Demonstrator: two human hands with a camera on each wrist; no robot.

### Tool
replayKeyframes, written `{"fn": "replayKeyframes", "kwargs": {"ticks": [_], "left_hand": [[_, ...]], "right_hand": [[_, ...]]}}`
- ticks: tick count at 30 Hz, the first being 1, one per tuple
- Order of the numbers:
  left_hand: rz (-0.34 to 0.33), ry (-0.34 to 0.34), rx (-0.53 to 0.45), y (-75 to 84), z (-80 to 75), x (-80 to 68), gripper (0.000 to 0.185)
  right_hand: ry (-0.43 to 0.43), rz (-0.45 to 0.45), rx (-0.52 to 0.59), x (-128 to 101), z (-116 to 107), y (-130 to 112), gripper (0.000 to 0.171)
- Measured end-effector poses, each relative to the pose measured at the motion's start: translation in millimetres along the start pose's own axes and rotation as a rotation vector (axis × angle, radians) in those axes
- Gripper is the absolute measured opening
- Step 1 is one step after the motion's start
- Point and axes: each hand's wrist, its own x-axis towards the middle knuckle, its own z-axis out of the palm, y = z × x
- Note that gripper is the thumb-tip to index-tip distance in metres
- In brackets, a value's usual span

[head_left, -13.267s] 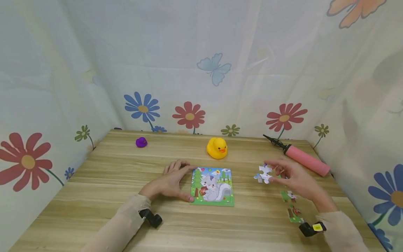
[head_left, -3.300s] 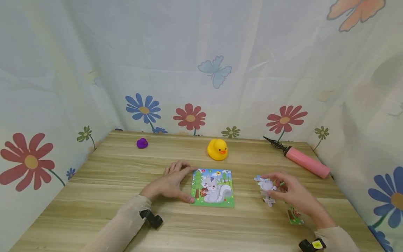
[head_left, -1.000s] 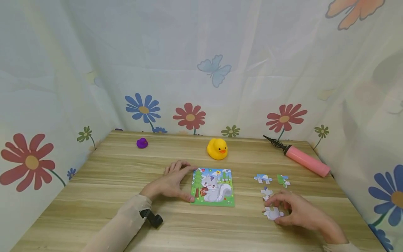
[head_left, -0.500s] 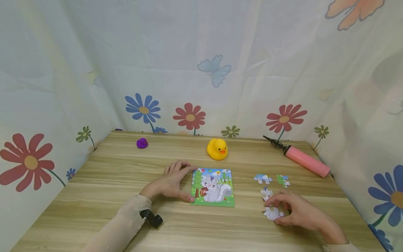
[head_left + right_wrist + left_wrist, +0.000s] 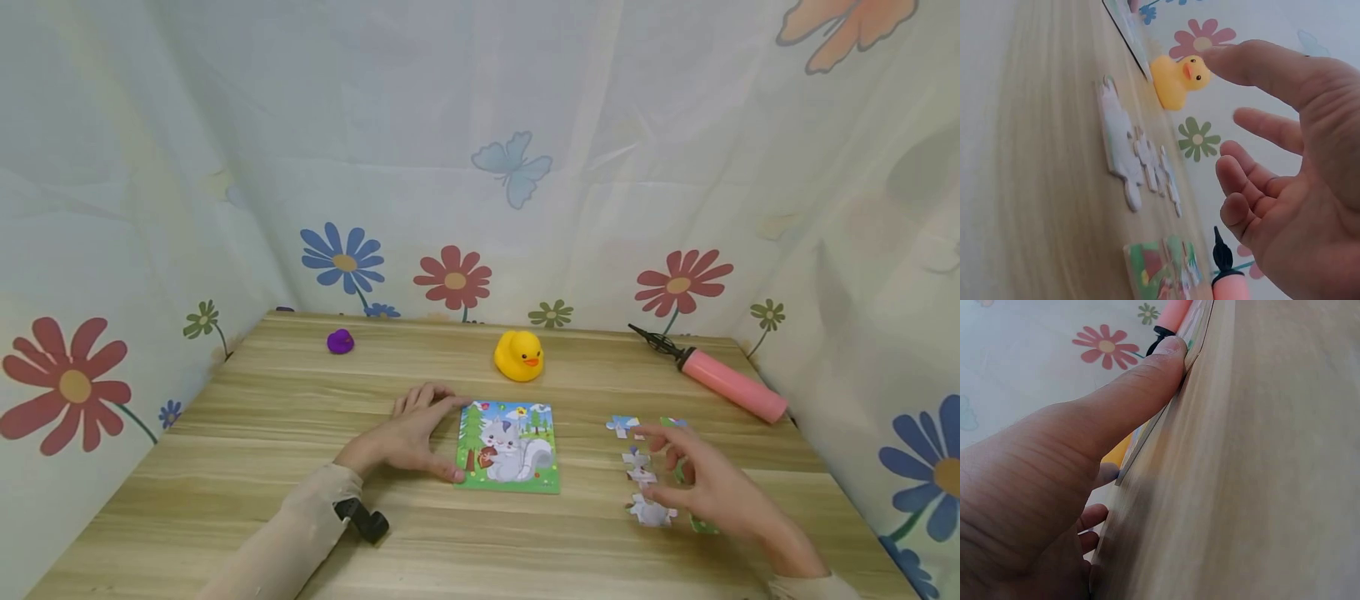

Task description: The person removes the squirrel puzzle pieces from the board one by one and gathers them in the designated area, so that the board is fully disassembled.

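Both hands' fingers open; left hand (image 5: 408,440) steadies puzzle tray (image 5: 508,447); right hand (image 5: 708,482) empty.

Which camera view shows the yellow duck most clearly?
The head view: the whole yellow duck stands unobstructed. The right wrist view shows it tilted, near a fingertip. The left wrist view shows only a yellow sliver behind the left hand.

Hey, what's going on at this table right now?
A person is working on a small squirrel-picture jigsaw puzzle board on a wooden table. Their left hand rests flat against the board's left edge. Their right hand hovers, fingers spread and holding nothing, above loose cardboard puzzle pieces lying to the right of the board. A yellow rubber duck, a small purple toy and a pink hand pump sit farther back.
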Motion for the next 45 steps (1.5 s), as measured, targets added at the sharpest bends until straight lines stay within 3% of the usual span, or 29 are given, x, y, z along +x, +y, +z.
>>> {"fn": "replayKeyframes", "kwargs": {"ticks": [10, 18, 28, 37, 45], "left_hand": [[-0.003, 0.004, -0.011, -0.1, 0.3, -1.2, 0.122], [-0.003, -0.006, -0.010, 0.6, 0.1, -0.6, 0.122], [-0.007, -0.007, -0.006, 0.8, 0.2, -0.1, 0.121], [-0.010, -0.002, -0.012, 1.3, -0.6, -1.0, 0.120], [-0.007, 0.000, -0.004, 0.0, 0.7, 0.1, 0.121]], "right_hand": [[-0.001, 0.021, 0.001, 36.4, 3.4, -21.3, 0.081], [-0.041, -0.017, 0.021, 78.4, 27.0, -28.9, 0.086], [-0.082, 0.019, 0.144, 116.2, 51.8, -39.9, 0.082], [-0.089, 0.051, 0.207, 137.3, 68.7, -39.9, 0.084], [-0.132, 0.124, 0.189, 140.4, 79.7, -30.5, 0.085]]}}
